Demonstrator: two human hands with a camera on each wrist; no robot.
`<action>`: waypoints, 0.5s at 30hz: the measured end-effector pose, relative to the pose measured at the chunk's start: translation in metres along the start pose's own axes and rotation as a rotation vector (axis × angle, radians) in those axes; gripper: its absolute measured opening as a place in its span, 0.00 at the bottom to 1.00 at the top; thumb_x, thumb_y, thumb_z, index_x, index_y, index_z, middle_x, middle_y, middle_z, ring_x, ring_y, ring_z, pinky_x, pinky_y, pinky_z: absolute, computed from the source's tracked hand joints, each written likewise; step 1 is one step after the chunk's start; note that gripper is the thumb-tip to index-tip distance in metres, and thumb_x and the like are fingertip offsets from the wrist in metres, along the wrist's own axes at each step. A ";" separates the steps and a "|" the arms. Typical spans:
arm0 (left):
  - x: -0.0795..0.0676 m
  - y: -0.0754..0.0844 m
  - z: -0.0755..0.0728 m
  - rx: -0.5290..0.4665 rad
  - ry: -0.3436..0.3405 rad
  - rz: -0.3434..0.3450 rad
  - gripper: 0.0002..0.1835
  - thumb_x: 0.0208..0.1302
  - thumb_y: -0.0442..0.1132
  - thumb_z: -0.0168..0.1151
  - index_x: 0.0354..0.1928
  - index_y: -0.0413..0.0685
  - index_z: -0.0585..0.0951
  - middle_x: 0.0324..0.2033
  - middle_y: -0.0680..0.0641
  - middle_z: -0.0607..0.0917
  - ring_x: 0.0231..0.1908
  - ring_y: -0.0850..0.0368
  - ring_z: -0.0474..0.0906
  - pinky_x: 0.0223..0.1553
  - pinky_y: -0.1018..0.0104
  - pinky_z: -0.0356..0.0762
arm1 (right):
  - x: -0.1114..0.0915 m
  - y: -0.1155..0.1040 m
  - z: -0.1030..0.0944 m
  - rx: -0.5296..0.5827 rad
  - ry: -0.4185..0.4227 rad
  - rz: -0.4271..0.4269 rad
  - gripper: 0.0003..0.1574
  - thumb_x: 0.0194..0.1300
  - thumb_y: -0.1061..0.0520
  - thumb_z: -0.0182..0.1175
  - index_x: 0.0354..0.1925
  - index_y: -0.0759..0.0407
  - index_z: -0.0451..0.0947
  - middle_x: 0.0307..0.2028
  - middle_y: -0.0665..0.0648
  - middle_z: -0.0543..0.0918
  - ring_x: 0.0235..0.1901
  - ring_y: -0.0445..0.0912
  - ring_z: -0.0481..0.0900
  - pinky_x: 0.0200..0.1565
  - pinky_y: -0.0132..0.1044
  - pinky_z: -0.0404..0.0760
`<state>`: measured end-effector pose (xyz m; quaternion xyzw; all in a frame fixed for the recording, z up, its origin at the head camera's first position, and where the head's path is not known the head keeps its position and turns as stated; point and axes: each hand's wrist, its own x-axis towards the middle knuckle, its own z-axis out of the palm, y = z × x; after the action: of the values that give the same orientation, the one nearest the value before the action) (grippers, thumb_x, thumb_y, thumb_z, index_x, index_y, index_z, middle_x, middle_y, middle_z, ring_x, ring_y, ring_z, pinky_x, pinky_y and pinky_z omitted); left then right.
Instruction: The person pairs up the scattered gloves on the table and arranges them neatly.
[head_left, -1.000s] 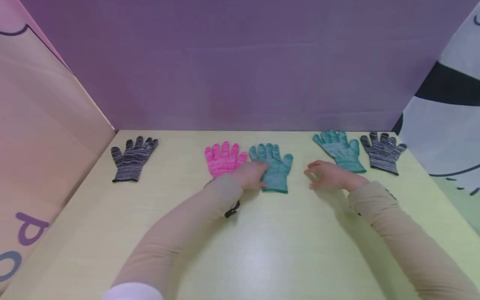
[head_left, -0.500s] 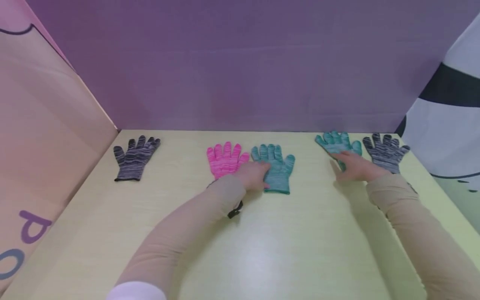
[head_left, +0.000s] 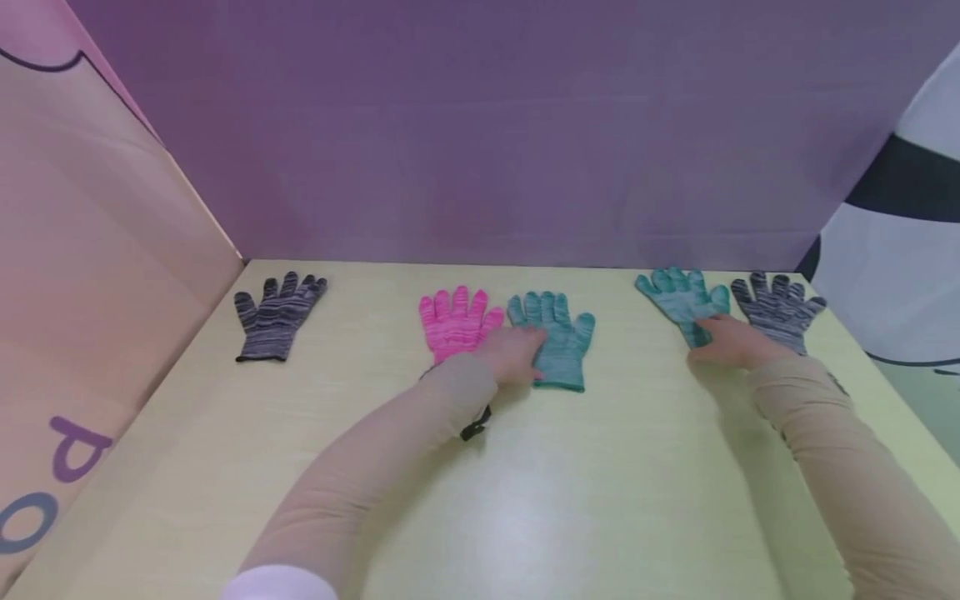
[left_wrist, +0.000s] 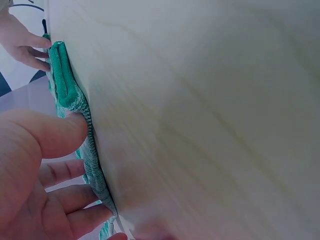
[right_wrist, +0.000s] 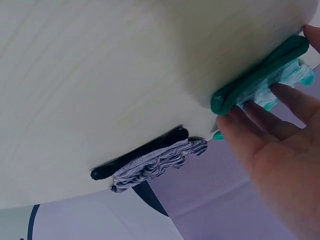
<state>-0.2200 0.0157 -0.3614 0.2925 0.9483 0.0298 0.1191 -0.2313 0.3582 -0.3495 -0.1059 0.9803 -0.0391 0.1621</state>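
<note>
Two teal knit gloves lie palm-down on the table. My left hand (head_left: 512, 354) rests on the left edge of the middle teal glove (head_left: 562, 342). In the left wrist view, its thumb and spread fingers (left_wrist: 87, 217) touch that glove (left_wrist: 90, 145) near the cuff. At the right, my right hand (head_left: 735, 340) lies over the cuff end of the other teal glove (head_left: 678, 302). The right wrist view shows extended fingers (right_wrist: 262, 120) on this glove's cuff (right_wrist: 265, 75), with the thumb at its far corner. My left hand and sleeve partly cover a pink glove (head_left: 453, 325).
A dark grey striped glove (head_left: 273, 321) lies at the far left of the pale table (head_left: 570, 508). Another grey striped glove (head_left: 780, 308) sits right beside the right-hand teal one. A purple panel (head_left: 480, 150) stands behind the table, with printed panels on both sides.
My right hand has moved right, from bare table onto the right-hand teal glove. My left hand stays at the middle teal glove. The whole view has shifted slightly.
</note>
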 end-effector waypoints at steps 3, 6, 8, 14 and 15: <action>0.000 0.001 0.000 0.002 -0.004 -0.005 0.33 0.59 0.54 0.63 0.64 0.49 0.67 0.64 0.44 0.72 0.61 0.47 0.71 0.59 0.55 0.71 | 0.000 0.000 0.000 -0.025 0.008 -0.005 0.44 0.61 0.49 0.56 0.61 0.82 0.58 0.58 0.86 0.60 0.58 0.77 0.59 0.58 0.67 0.62; 0.000 0.001 -0.001 0.001 -0.006 -0.003 0.33 0.59 0.54 0.63 0.64 0.49 0.68 0.64 0.44 0.72 0.61 0.47 0.71 0.59 0.55 0.71 | 0.000 0.000 0.000 -0.047 0.022 -0.024 0.44 0.58 0.51 0.58 0.61 0.81 0.59 0.57 0.85 0.63 0.57 0.76 0.61 0.58 0.66 0.64; 0.000 0.001 -0.001 -0.002 -0.007 -0.001 0.33 0.60 0.54 0.63 0.64 0.48 0.68 0.64 0.44 0.72 0.61 0.47 0.71 0.59 0.55 0.71 | 0.000 -0.001 0.001 -0.063 0.033 -0.034 0.42 0.57 0.52 0.58 0.60 0.82 0.60 0.57 0.84 0.65 0.56 0.76 0.63 0.57 0.65 0.65; -0.001 -0.001 -0.001 -0.023 -0.014 -0.009 0.34 0.60 0.54 0.63 0.64 0.49 0.67 0.65 0.45 0.71 0.63 0.48 0.69 0.62 0.55 0.68 | 0.002 -0.001 0.003 -0.099 0.058 -0.047 0.34 0.60 0.60 0.54 0.60 0.80 0.62 0.54 0.82 0.69 0.54 0.75 0.67 0.55 0.64 0.68; -0.001 -0.001 -0.001 -0.026 -0.015 -0.011 0.33 0.60 0.55 0.62 0.64 0.49 0.67 0.65 0.45 0.71 0.63 0.48 0.69 0.62 0.55 0.68 | 0.001 0.000 0.002 -0.094 0.074 -0.045 0.32 0.59 0.62 0.54 0.59 0.78 0.64 0.53 0.81 0.71 0.53 0.75 0.68 0.54 0.64 0.69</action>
<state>-0.2202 0.0141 -0.3604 0.2862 0.9485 0.0391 0.1302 -0.2316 0.3577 -0.3518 -0.1341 0.9837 -0.0005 0.1196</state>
